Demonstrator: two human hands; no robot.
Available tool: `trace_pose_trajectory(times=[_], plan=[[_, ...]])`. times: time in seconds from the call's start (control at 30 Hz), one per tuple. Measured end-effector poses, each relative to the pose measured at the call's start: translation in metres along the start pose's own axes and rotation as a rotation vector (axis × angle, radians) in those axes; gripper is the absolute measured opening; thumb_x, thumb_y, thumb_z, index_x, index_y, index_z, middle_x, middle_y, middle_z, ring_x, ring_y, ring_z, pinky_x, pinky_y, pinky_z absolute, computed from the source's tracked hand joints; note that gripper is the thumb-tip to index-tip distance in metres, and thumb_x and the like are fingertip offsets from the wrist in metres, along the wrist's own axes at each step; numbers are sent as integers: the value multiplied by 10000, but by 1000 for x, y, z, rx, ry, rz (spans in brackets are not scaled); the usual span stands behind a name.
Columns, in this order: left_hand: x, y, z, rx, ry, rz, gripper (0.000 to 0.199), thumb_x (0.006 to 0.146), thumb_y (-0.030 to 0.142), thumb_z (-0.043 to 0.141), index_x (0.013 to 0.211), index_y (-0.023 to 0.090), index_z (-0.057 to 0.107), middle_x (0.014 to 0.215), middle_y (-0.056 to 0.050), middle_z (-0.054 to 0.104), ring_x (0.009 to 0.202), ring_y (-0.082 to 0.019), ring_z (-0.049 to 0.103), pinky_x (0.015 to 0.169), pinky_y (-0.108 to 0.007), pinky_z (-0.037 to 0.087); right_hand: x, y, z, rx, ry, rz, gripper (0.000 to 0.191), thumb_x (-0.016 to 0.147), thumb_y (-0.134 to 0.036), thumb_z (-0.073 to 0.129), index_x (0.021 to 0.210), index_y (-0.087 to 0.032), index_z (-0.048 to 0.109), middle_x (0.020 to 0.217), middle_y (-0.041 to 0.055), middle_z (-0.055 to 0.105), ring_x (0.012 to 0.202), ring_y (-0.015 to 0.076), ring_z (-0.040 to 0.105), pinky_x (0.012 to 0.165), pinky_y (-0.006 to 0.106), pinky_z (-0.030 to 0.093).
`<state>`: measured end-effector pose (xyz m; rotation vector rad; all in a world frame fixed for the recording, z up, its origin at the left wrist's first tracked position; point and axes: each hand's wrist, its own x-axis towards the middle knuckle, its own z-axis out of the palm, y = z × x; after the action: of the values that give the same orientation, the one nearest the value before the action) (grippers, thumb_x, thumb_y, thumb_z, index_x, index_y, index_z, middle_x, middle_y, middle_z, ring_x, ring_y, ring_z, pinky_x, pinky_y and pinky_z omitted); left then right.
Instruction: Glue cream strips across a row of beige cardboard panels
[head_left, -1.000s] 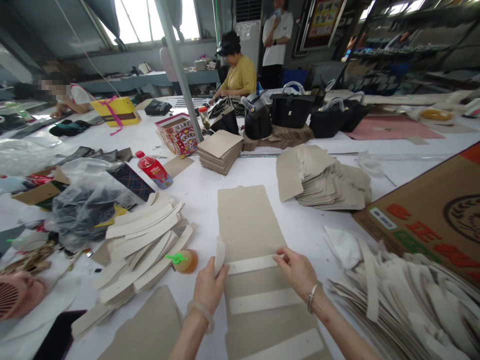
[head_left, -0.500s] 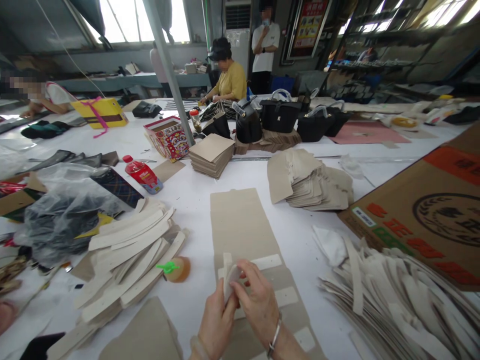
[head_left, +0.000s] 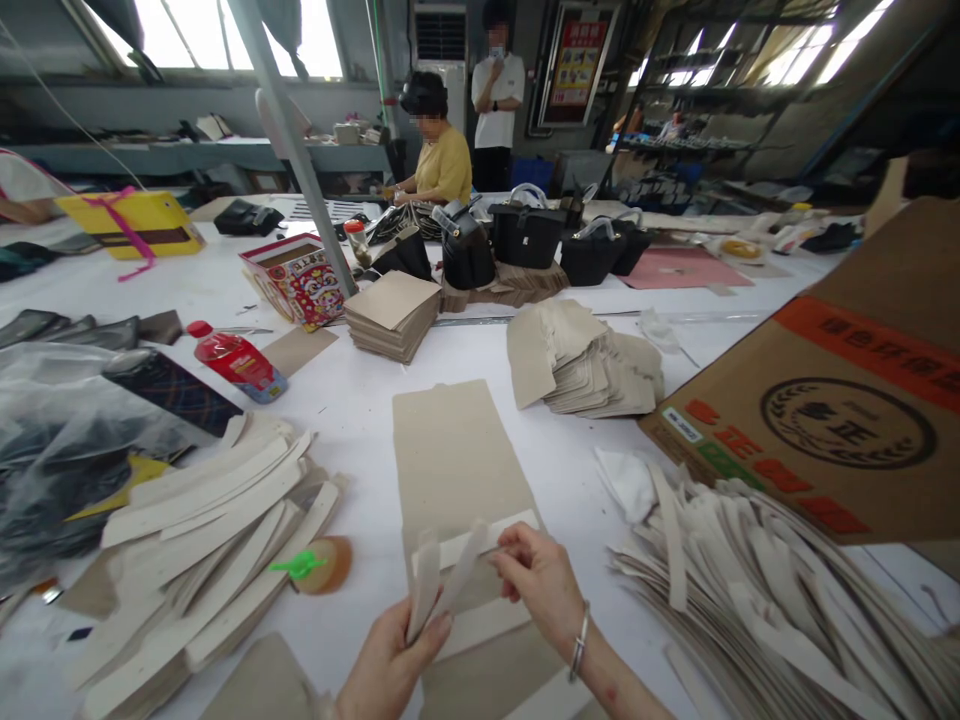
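My left hand [head_left: 394,655] is closed around pale cardboard strips [head_left: 426,578], whose upper ends fan apart and blur slightly. Just right of them, my right hand [head_left: 534,575] has thumb and fingers pinched together; something thin and dark seems to show at the fingertips, too small to name. Beneath both hands lies a long beige cardboard sheet [head_left: 457,450], with several whitish strips [head_left: 484,625] laid across its near part. Left of the hands stands a small bottle of amber liquid [head_left: 334,565] with a green nozzle.
Pale curved cardboard pieces [head_left: 217,540] are heaped at left, long strips [head_left: 750,590] at right. Beyond are stacked card sheets [head_left: 394,315], a loose card pile [head_left: 585,360], black handbags [head_left: 529,235] and a red bottle [head_left: 236,360]. A large carton [head_left: 847,420] stands right. Other people are farther back.
My hands have moved apart: the right has shifted right, off the strips, while the left has lowered leftward, still gripping them. The strips now spread open. The view has turned slightly right.
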<state>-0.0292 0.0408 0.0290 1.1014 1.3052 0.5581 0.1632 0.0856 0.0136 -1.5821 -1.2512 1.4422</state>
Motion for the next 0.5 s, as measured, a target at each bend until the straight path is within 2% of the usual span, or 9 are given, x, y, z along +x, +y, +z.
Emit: trace_pose_trajectory(times=[0.1,0.17,0.23,0.37,0.5], plan=[[-2,4,10,37,72,-101,582,737,638,451,960,129,623,681,-4,550,590,-125,433,581,-238,383,-4,-8,4,2,39,-61,153,738,-295,590,814,-164,606,651,7,632,517,127,579,496,233,466],[-4,4,15,74,53,-116,581,743,658,412,884,139,632,665,-2,537,555,-114,402,547,-235,358,-8,-17,5,-18,66,-117,297,743,-278,592,1023,-180,602,918,56,666,652,141,613,588,250,500],[-6,3,17,107,13,-98,562,744,666,396,811,158,629,693,-13,566,558,-117,410,556,-237,363,-12,-24,4,-53,57,-181,412,750,-248,587,1159,-219,550,1111,68,614,764,149,619,640,253,508],[-10,1,19,182,-15,-47,497,753,641,398,712,196,615,746,-37,632,706,-171,511,700,-248,409,-15,-27,3,-99,-44,-286,374,781,-203,551,1154,-229,568,1063,58,631,755,141,618,658,249,512],[-13,-3,22,225,-12,-61,487,790,611,349,826,213,626,781,-30,653,665,-159,515,679,-240,419,-17,-21,4,-171,12,-378,335,793,-199,547,1124,-209,601,1050,81,643,819,170,620,721,271,516]])
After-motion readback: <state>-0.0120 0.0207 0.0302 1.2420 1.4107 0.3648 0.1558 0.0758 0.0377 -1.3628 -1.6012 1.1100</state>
